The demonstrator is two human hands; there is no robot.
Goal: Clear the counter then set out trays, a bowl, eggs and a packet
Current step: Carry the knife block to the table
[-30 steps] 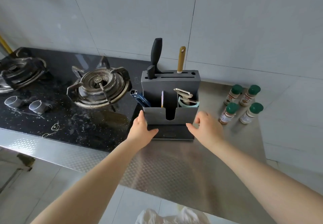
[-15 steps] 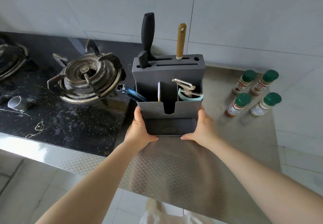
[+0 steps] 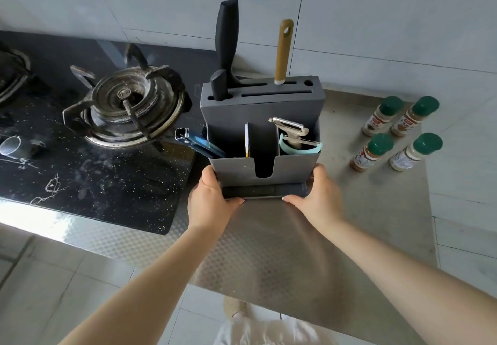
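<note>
Two hands: left hand (image 3: 211, 200) and right hand (image 3: 318, 196) clasp the knife block (image 3: 259, 126) by its base, mid-surface.
Left to clear: four spice jars (image 3: 395, 132), far right corner.
Set out: nothing yet, clearing barely begun.

head view looks down, close over counter (image 3: 309, 250).
</note>
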